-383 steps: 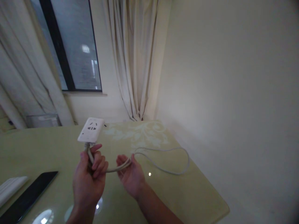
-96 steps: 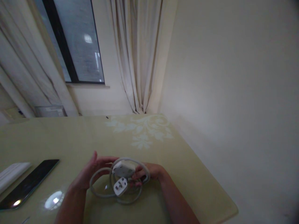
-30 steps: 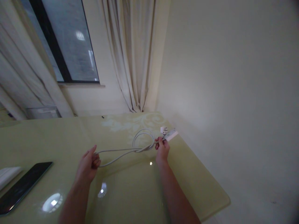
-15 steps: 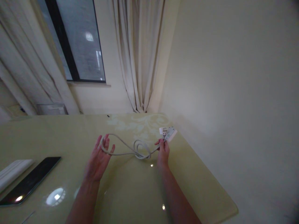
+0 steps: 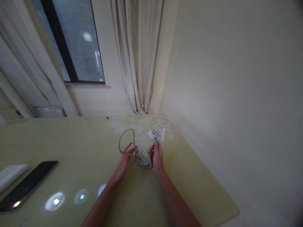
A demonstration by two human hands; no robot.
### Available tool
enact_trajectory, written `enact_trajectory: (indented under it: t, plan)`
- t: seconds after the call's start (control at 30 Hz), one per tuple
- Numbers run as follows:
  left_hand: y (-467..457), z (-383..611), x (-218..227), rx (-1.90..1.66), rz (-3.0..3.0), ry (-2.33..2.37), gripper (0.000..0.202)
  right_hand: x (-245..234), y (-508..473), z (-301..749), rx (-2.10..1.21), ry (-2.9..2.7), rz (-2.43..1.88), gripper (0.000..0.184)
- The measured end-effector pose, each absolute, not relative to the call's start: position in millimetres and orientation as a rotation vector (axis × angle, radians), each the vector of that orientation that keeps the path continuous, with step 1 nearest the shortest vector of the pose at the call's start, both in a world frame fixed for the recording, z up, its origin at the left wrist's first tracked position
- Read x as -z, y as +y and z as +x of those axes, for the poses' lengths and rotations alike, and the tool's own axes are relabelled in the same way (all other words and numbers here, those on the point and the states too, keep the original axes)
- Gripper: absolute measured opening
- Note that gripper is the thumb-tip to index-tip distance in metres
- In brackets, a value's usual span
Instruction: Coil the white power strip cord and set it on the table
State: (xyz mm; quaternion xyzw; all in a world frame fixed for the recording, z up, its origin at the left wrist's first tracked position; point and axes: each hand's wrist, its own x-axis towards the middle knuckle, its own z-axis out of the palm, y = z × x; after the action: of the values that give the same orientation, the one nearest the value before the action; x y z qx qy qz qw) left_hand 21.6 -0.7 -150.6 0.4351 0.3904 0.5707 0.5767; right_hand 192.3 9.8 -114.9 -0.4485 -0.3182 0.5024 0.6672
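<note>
1. The left hand (image 5: pixel 123 161) had come near the right hand (image 5: pixel 157 158); half a second earlier they were well apart, the cable (image 5: pixel 141 160) stretched between.
2. The left fingers were extended, slightly spread, touching the cable's loop.
3. The right fingers pinched the cable just below the socket (image 5: pixel 160 133) and plug (image 5: pixel 152 134).
4. The coil sat between both hands, over the table (image 5: pixel 78 142).

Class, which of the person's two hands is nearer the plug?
The right hand: it grips the cord just below the plug. The left hand, its fingers extended, is farther off, at the cord's large loop.
</note>
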Motion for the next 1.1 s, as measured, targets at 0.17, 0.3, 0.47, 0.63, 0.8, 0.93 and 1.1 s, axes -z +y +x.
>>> enact_trajectory:
  t: [0.17, 0.3, 0.47, 0.63, 0.8, 0.93, 1.1]
  plan:
    - [-1.1, 12.7, 155.3, -1.382, 1.165, 1.023, 0.095, 117.1, 7.1, 187.2, -1.172, -0.729, -1.034, 0.059]
    - [-4.2, 6.1, 149.7, -1.436, 1.193, 1.132, 0.089, 121.4, 6.0, 178.9, -1.133, -0.707, -1.041, 0.059]
    - [-7.2, 5.5, 135.1, -1.457, 1.146, 1.026, 0.075, 120.3, 5.7, 174.1, -1.121, -0.716, -1.008, 0.059]
    - [-10.8, 2.4, 126.9, -1.454, 1.017, 1.239, 0.071, 120.3, -3.2, 172.7, -1.116, -0.902, -0.941, 0.053]
    - [-14.1, 2.0, 117.4, -1.45, 1.194, 1.509, 0.06, 119.4, -14.9, 181.3, -1.066, -1.338, -0.919, 0.042]
    - [-16.7, 8.0, 111.8, -1.48, 1.308, 1.549, 0.05, 114.1, -18.7, 189.3, -1.103, -1.614, -0.921, 0.035]
    - [-21.9, 11.4, 115.2, -1.418, 1.417, 1.697, 0.035, 113.5, -9.0, 188.7, -1.314, -1.425, -0.951, 0.044]
